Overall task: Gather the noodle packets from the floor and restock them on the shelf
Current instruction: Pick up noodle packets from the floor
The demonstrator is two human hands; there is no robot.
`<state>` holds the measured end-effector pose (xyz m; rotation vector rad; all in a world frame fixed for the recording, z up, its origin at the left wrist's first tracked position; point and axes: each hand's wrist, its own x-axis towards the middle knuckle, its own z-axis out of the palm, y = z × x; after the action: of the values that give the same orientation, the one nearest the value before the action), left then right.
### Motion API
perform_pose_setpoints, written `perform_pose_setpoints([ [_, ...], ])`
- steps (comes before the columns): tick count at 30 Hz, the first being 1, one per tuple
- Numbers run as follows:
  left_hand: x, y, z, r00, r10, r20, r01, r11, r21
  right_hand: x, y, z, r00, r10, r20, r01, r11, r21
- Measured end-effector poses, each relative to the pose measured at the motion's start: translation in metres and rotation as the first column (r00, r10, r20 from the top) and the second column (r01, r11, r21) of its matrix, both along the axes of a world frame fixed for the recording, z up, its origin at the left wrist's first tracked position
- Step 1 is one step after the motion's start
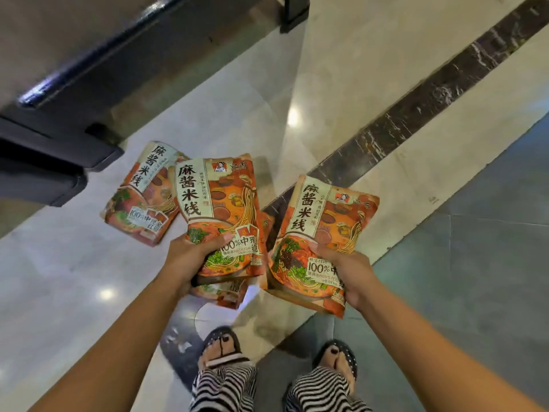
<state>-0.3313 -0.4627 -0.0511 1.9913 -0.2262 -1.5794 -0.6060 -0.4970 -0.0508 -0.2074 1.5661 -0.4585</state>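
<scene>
1. Holding up the first noodle packet (219, 203) in the left grip (190, 260), thumb and fingers curled round its lower half; clutching a second packet (323, 233) the same way in the right grip (347, 272), both well above the floor (356, 84).
2. Spotting a packet edge (221, 292) just under the left grip: tucked beneath the first or lying on the floor, cannot tell.
3. Leaving a last packet (139, 197) flat on the floor, just beside the foot of a dark fixture (59, 84) at upper left, possibly the shelf.
4. Judging the job partway: gathering well on, at least one packet yet to lift, nothing restocked in view.
5. Noting both grips full, so awkward to take that last one without stacking; sandalled feet (221, 349) close below, a dark marble strip (416, 99) crossing the floor.
</scene>
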Motion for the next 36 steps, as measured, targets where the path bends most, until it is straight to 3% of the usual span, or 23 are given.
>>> perform_pose_setpoints([
  [8, -0.007, 0.109, 0.192, 0.98, 0.2, 0.0, -0.197, 0.968, 0.156, 0.013, 0.076, 0.191, 0.98, 0.196, 0.036, -0.199, 0.969, 0.146],
  [13, -0.008, 0.167, 0.286, 0.953, 0.301, 0.027, -0.302, 0.944, 0.13, 0.029, 0.093, 0.288, 0.929, 0.368, 0.035, -0.369, 0.919, 0.137],
  [17, -0.016, 0.217, 0.34, 0.881, 0.473, 0.019, -0.473, 0.876, 0.095, 0.045, 0.102, 0.346, 0.855, 0.516, 0.054, -0.519, 0.852, 0.074],
  [21, -0.024, 0.277, 0.371, 0.735, 0.677, -0.02, -0.675, 0.735, 0.062, 0.072, 0.118, 0.386, 0.745, 0.665, 0.057, -0.667, 0.744, 0.041],
  [26, -0.021, 0.363, 0.394, 0.491, 0.871, -0.021, -0.868, 0.491, 0.072, 0.134, 0.163, 0.403, 0.568, 0.822, 0.031, -0.823, 0.568, 0.022],
  [30, 0.005, 0.455, 0.397, 0.298, 0.954, 0.015, -0.951, 0.296, 0.086, 0.214, 0.233, 0.405, 0.396, 0.917, 0.047, -0.917, 0.397, -0.022],
  [36, 0.063, 0.602, 0.396, 0.129, 0.987, 0.094, -0.992, 0.13, -0.003, 0.336, 0.38, 0.402, 0.168, 0.983, 0.067, -0.978, 0.175, -0.115],
])
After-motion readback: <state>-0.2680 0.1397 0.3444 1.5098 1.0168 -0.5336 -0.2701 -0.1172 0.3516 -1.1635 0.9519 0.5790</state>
